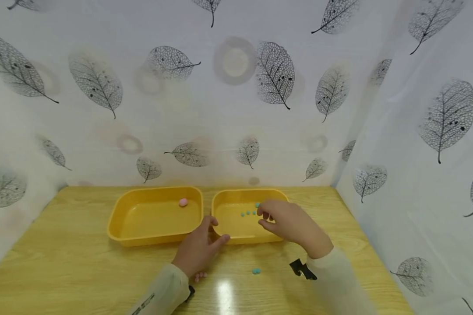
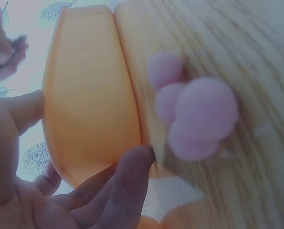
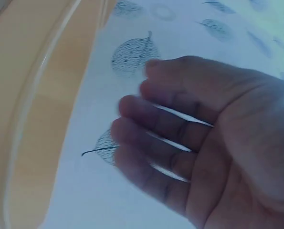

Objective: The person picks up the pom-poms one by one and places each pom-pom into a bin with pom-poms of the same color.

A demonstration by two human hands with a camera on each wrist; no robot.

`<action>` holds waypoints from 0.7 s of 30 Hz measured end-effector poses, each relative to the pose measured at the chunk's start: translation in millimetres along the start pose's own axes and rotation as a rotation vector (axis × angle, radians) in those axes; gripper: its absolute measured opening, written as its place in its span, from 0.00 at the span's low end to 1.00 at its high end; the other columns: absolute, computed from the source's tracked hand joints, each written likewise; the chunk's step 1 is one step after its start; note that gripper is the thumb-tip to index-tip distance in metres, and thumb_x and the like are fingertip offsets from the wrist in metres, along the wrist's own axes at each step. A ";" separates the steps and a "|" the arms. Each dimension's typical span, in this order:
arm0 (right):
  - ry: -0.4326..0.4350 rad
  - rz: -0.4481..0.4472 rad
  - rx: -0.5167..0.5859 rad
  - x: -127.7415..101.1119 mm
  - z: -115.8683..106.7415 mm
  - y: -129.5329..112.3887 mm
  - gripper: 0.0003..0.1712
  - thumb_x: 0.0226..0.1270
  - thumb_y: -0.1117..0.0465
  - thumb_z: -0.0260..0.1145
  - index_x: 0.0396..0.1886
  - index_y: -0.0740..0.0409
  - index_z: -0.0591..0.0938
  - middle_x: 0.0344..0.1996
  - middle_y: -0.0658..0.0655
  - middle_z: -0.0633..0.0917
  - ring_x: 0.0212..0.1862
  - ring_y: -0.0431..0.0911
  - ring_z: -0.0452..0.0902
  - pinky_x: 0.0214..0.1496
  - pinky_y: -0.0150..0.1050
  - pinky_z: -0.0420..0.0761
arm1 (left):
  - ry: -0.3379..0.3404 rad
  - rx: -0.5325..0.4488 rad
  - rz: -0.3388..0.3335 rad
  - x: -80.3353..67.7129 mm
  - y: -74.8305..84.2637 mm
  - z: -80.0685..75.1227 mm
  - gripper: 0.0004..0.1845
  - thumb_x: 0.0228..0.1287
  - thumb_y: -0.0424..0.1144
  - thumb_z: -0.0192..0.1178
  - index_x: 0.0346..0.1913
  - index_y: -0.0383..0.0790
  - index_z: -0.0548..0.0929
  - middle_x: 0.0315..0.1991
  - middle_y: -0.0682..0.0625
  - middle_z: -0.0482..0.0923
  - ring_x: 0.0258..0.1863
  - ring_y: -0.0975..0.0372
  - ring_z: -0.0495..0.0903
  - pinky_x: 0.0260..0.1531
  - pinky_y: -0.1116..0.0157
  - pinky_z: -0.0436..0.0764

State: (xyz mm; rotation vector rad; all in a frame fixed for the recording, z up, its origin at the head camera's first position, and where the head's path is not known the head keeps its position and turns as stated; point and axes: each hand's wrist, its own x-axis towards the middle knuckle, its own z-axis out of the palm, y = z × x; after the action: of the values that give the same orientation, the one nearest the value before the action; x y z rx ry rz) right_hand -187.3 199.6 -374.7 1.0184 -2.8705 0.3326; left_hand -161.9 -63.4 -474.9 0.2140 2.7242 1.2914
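My left hand (image 1: 199, 249) holds the near left corner of the smaller yellow tray (image 1: 248, 240). In the left wrist view its fingers spread across the outside wall of the tray (image 2: 91, 86), from the rim down to the bottom edge. Over the right side of this tray hovers my right hand (image 1: 289, 223), fingers loosely bent and nothing between them in the right wrist view. Small blue balls (image 1: 248, 213) lie in a short row inside the tray, with another blue ball (image 1: 257, 204) behind, close to the right fingertips.
A larger yellow tray (image 1: 153, 241) stands to the left, a pink ball (image 1: 183, 202) inside it. Several small pink balls (image 2: 194, 114) cluster on the wooden table (image 1: 63, 271) near my left wrist. Blue balls (image 1: 256, 271) lie before the smaller tray. Leaf-patterned curtains (image 1: 236, 109) border the table.
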 end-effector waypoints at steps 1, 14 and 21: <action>0.006 -0.007 -0.001 -5.3 0.5 -3.4 0.07 0.70 0.59 0.73 0.43 0.53 0.85 0.35 0.46 0.85 0.37 0.43 0.82 0.38 0.36 0.82 | 0.001 -0.001 0.003 -0.2 -0.1 -0.3 0.32 0.68 0.65 0.64 0.64 0.49 0.71 0.27 0.52 0.76 0.21 0.59 0.72 0.22 0.60 0.72; -0.059 -0.023 0.057 -29.0 15.4 -17.1 0.08 0.68 0.58 0.74 0.43 0.52 0.85 0.33 0.45 0.84 0.32 0.35 0.78 0.35 0.34 0.80 | -0.002 0.013 -0.014 -1.2 2.3 0.4 0.33 0.67 0.67 0.62 0.64 0.49 0.71 0.27 0.52 0.76 0.21 0.58 0.72 0.22 0.60 0.72; -0.166 -0.029 0.104 -29.2 26.9 -17.0 0.08 0.66 0.61 0.75 0.41 0.54 0.84 0.30 0.44 0.82 0.30 0.34 0.73 0.36 0.33 0.78 | -0.003 0.006 -0.012 -1.7 2.4 -0.1 0.33 0.67 0.67 0.63 0.64 0.49 0.71 0.28 0.51 0.76 0.22 0.58 0.72 0.23 0.60 0.72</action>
State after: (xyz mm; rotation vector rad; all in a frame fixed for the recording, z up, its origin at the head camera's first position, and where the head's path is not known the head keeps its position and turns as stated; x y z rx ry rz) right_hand -153.9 198.5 -402.1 1.1555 -3.0102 0.4181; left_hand -160.0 -62.4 -472.9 0.1994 2.7222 1.2792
